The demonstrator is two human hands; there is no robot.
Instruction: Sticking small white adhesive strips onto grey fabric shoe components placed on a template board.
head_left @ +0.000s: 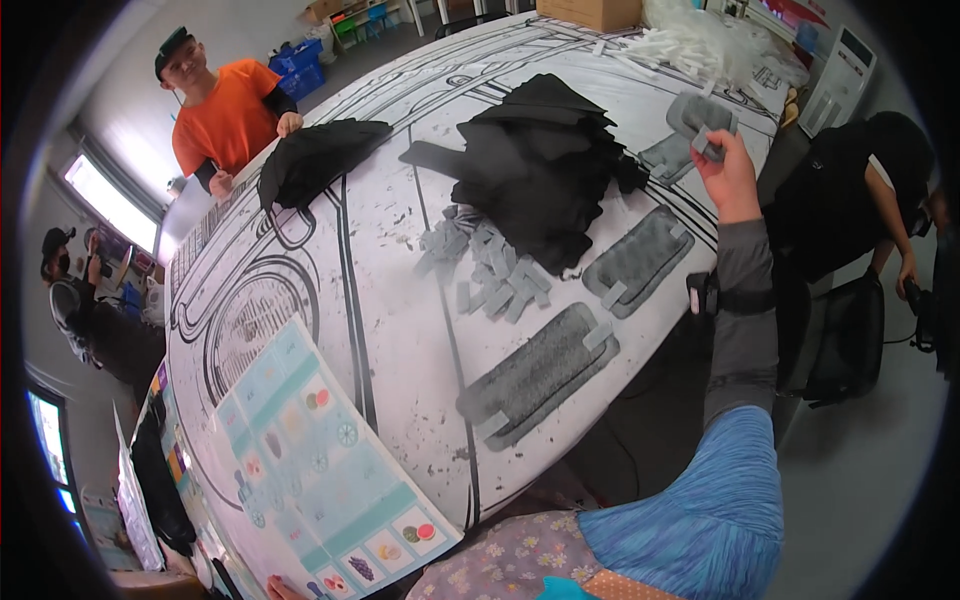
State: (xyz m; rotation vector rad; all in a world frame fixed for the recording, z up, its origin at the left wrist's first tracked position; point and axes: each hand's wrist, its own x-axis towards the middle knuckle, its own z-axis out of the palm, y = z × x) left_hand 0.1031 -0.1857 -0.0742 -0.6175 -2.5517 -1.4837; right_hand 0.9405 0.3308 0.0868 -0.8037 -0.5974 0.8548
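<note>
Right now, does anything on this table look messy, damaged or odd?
Yes: the white table covering is speckled with dark flecks, untidy against its printed lines; I can't tell whether they're scuffs or debris. The small grey strips also lie jumbled beside the black fabric pile.

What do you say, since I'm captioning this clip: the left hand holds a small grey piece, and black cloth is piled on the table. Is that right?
Not quite: the right hand holds the small grey piece, as the head view shows. The black cloth is indeed piled on the table.
</note>
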